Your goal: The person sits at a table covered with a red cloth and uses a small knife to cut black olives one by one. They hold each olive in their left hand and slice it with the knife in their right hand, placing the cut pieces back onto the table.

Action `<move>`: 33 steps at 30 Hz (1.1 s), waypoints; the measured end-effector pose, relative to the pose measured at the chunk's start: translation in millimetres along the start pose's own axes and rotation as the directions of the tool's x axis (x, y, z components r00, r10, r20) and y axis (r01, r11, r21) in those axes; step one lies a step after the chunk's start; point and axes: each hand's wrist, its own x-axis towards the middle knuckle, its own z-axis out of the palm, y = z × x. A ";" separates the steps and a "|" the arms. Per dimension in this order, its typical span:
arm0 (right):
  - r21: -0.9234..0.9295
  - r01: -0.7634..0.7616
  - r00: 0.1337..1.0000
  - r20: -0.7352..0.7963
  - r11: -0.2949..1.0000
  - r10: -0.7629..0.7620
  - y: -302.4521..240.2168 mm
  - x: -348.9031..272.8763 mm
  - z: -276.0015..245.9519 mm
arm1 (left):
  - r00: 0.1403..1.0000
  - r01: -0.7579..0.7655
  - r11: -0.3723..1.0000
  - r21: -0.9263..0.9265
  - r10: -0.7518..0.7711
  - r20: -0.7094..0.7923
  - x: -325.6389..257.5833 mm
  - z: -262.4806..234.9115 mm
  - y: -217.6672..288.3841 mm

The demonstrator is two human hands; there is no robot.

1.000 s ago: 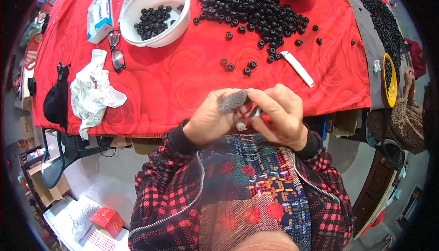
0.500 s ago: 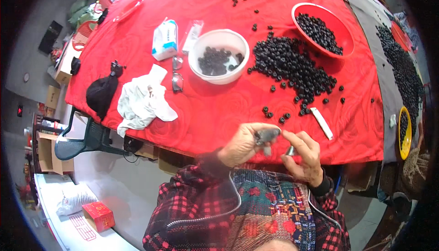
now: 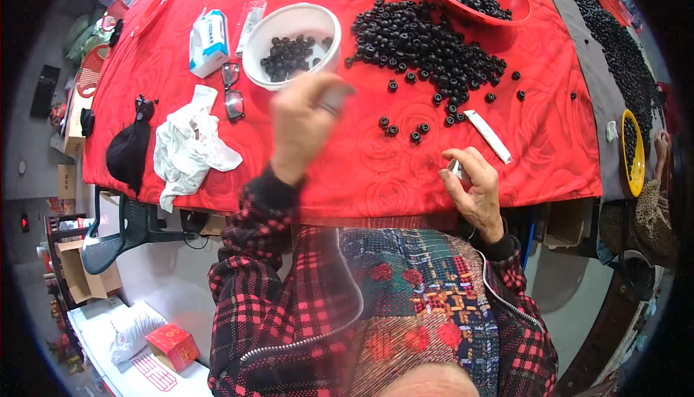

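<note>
My left hand (image 3: 300, 122), smeared by motion, is raised at the near edge of the white bowl (image 3: 253, 65). It is closed on a grey object (image 3: 335, 98), too blurred to name. Inside the bowl lie small black ring-like parts (image 3: 288, 56). My right hand (image 3: 473, 187) is closed over the table's front edge, pinching a small shiny metal piece (image 3: 455, 168) between thumb and fingers. Beyond it spreads a heap of the same black parts (image 3: 426, 46). Several loose ones (image 3: 416, 137) lie nearer to me.
A red bowl (image 3: 522, 7) of black parts stands at the far right, a white strip (image 3: 488, 137) below it. Left are glasses (image 3: 234, 104), a tissue pack (image 3: 210, 46), a white cloth (image 3: 191, 148) and a black cap (image 3: 129, 151). Another person's hand (image 3: 661, 144) is beside a yellow tray (image 3: 633, 180).
My left hand has moved away from my right hand, left and forward to the white bowl, with the grey object. The right hand still holds the metal piece. The whole view has shifted.
</note>
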 end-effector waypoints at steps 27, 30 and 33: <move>0.187 0.112 0.993 0.015 0.976 -0.117 -26.2 15.3 16.7 | 0.492 0.832 -0.159 -0.532 -0.232 0.839 -69.8 31.5 35.5; 0.193 0.123 0.988 0.072 0.973 -0.139 -26.6 10.1 18.2 | 0.443 0.813 -0.327 -0.481 -0.187 0.877 -82.5 37.4 37.0; 0.212 0.095 0.989 0.089 0.973 -0.116 -23.9 7.1 15.9 | 0.402 0.786 -0.438 -0.437 -0.175 0.899 -84.2 38.3 40.0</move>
